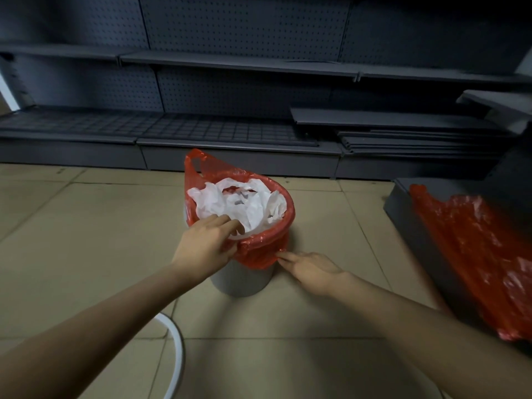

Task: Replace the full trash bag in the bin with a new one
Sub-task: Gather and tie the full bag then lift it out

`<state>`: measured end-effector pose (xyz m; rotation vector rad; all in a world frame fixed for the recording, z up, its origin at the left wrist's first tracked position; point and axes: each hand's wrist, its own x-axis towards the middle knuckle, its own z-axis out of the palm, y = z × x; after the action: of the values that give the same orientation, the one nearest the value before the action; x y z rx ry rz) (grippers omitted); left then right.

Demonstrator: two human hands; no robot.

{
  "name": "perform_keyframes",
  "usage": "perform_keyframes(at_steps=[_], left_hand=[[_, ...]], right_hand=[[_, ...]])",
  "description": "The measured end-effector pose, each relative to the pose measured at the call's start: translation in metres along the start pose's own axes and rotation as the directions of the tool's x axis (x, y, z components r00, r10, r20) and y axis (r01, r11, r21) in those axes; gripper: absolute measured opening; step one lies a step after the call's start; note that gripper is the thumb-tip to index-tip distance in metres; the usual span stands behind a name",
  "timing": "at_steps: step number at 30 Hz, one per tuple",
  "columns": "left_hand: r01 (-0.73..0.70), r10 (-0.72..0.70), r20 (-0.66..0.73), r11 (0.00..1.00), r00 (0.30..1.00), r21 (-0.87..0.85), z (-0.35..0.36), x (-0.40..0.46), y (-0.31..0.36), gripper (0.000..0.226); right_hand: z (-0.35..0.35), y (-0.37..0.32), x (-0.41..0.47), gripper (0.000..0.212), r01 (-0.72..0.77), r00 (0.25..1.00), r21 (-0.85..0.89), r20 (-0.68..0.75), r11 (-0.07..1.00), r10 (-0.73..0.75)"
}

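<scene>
A small grey bin stands on the tiled floor, lined with a red trash bag whose edge folds over the rim. Crumpled white paper fills it. One bag handle sticks up at the far left. My left hand grips the bag's folded edge at the near rim, thumb outside and fingers over the rim. My right hand lies low beside the bin, its fingertips pinching the hanging red edge. A second red bag lies flat on a dark shelf board to the right.
Dark shelving with pegboard backs runs along the far side. Loose shelf boards are stacked at the right. A white curved ring lies on the floor near my left forearm. Beige tiles surround the bin.
</scene>
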<state>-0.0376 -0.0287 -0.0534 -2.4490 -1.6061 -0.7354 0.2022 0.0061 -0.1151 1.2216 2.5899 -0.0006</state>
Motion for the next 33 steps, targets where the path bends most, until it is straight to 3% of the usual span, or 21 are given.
perform_keyframes(at_steps=[5, 11, 16, 22, 27, 33], left_hand=[[-0.011, 0.011, -0.008, 1.000, 1.000, -0.009, -0.003, 0.003, 0.003, 0.022], [-0.051, 0.051, -0.011, 0.998, 0.999, -0.024, -0.003, 0.007, 0.009, 0.023], [-0.075, 0.076, 0.004, 0.994, 0.997, -0.075, -0.004, 0.018, 0.029, 0.020], [-0.037, 0.040, 0.061, 0.999, 0.997, -0.037, -0.006, 0.031, 0.056, 0.039], [0.028, -0.026, 0.079, 0.999, 0.997, -0.018, -0.005, 0.039, 0.067, 0.027], [0.081, -0.088, -0.077, 0.993, 0.993, -0.090, -0.029, 0.063, 0.076, 0.015]], right_hand=[[-0.006, -0.002, -0.006, 0.048, 0.014, 1.000, 0.016, -0.020, 1.000, -0.014], [-0.027, 0.001, -0.032, 0.050, 0.093, 0.978, 0.005, -0.188, 0.996, -0.090], [-0.052, 0.013, -0.052, 0.053, -0.009, 0.932, 0.132, -0.357, 0.991, 0.056], [-0.074, 0.015, -0.060, 0.050, -0.033, 0.886, 0.139, -0.454, 0.990, 0.094], [-0.098, 0.014, -0.071, 0.045, -0.066, 0.848, 0.190, -0.507, 0.980, 0.156], [-0.120, 0.023, -0.086, 0.046, -0.116, 0.797, 0.178, -0.571, 0.977, 0.198]])
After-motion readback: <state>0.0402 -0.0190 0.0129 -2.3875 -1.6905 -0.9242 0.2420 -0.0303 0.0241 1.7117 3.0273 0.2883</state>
